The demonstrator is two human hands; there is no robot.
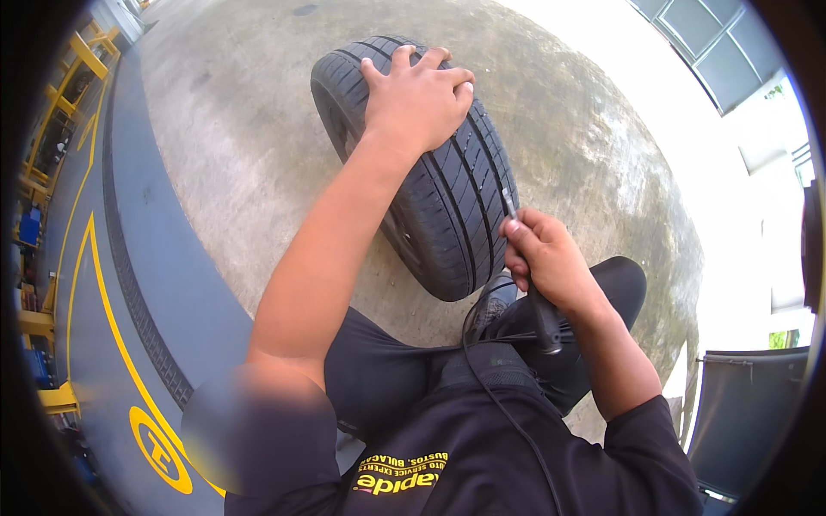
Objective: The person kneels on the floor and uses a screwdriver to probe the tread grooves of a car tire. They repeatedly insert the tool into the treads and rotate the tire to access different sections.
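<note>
A black tyre (447, 202) on a wheel stands upright on the concrete in front of my knees, leaning a little. On top of its tread rests my left hand (417, 99), fingers spread and bent slightly over the rubber. My right hand (546, 258) is closed around a screwdriver-like tool with a black handle (544, 318). Its thin metal shaft (509, 205) points up beside the tread's right edge; I cannot tell whether the tip touches the rubber. The wheel's rim is mostly hidden behind my left forearm and the sidewall.
A thin black cord (499, 404) runs down over my dark shirt. My shoe (496, 301) stands close to the tyre's lower edge. To the left lies a grey painted strip (163, 249) with yellow lines, and yellow racks (60, 396) beyond. A dark panel (747, 413) stands at the right.
</note>
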